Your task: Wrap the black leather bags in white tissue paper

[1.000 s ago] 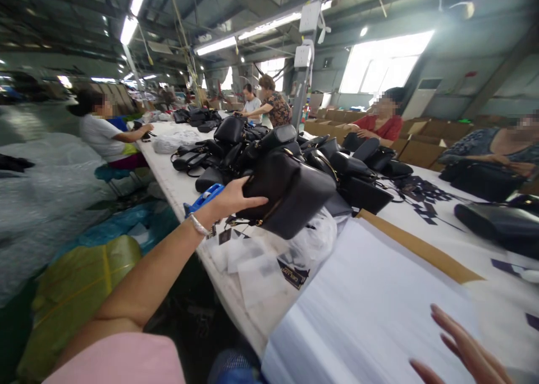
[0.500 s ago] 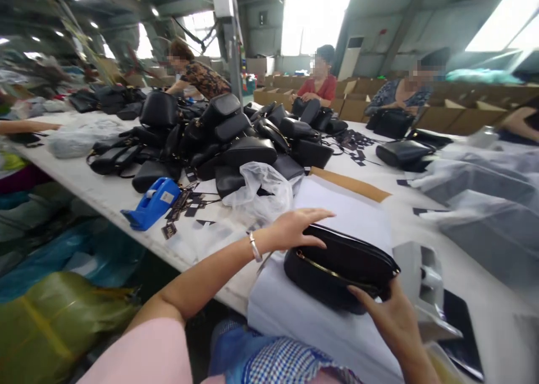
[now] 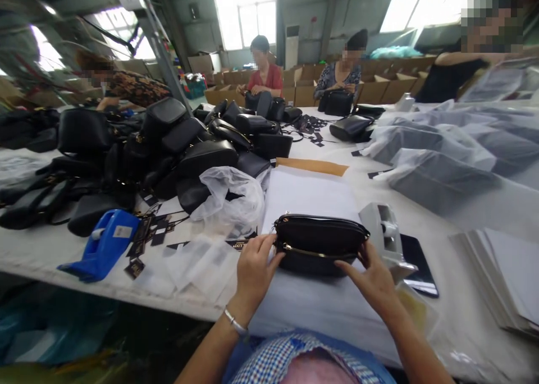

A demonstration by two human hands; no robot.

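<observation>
A small black handbag [image 3: 322,241] with gold zippers stands in front of me on a stack of white sheets [image 3: 311,193]. At its left end my left hand [image 3: 257,266] grips the bag, thumb in front and fingers behind. My right hand [image 3: 370,274] holds the opposite end, its thumb on the lower front edge and the other fingers partly hidden behind. Just left of the bag lie a crumpled clear plastic bag [image 3: 229,199] and thin translucent sheets [image 3: 202,266].
A large heap of black handbags [image 3: 177,142] covers the left. Nearer are a blue tape dispenser [image 3: 103,241] and black tags [image 3: 145,232]. A grey dispenser [image 3: 383,235], a dark phone-like slab [image 3: 416,263] and stacked boards [image 3: 501,277] lie right. Co-workers sit or stand across the table.
My left hand has come down from above the bag to its left end. The bag now sits straighter, facing me, and the view has turned right.
</observation>
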